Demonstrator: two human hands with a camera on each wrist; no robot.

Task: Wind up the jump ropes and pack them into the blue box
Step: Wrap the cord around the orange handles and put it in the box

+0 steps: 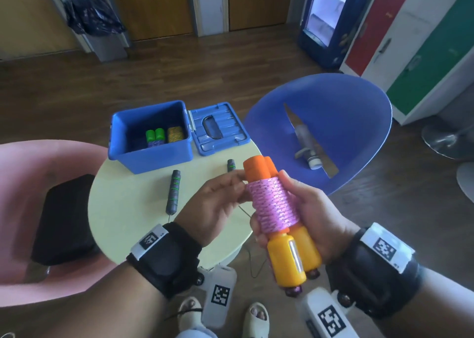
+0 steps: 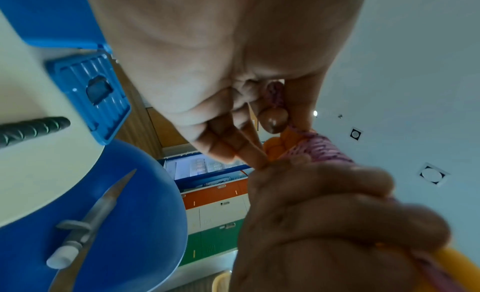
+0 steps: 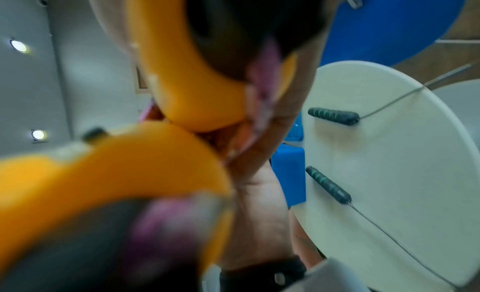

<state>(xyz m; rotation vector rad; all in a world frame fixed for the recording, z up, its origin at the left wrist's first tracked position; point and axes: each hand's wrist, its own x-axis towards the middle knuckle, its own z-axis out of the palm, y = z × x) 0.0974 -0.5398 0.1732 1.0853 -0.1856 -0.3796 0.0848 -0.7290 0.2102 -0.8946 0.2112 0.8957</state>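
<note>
Above the table's near edge, my right hand (image 1: 300,204) grips a jump rope bundle: two orange-and-yellow handles (image 1: 289,255) side by side with pink rope (image 1: 274,204) coiled tightly round them. At the top of the coil, my left hand (image 1: 239,186) pinches the pink rope end (image 2: 275,95). The blue box (image 1: 120,132) stands open at the table's far side, its lid (image 1: 220,130) hinged flat to the right. Inside lie a green-handled bundle (image 1: 155,135) and a yellow wound bundle (image 1: 175,134). Two dark grey handles (image 1: 173,195) (image 1: 230,165) joined by thin wire lie unwound on the table.
The round pale table (image 1: 128,222) is small; the wire hangs over its near edge. A blue chair (image 1: 346,112) stands to the right and a pink chair (image 1: 30,173) holding a black case (image 1: 64,219) to the left. Coloured lockers stand far right.
</note>
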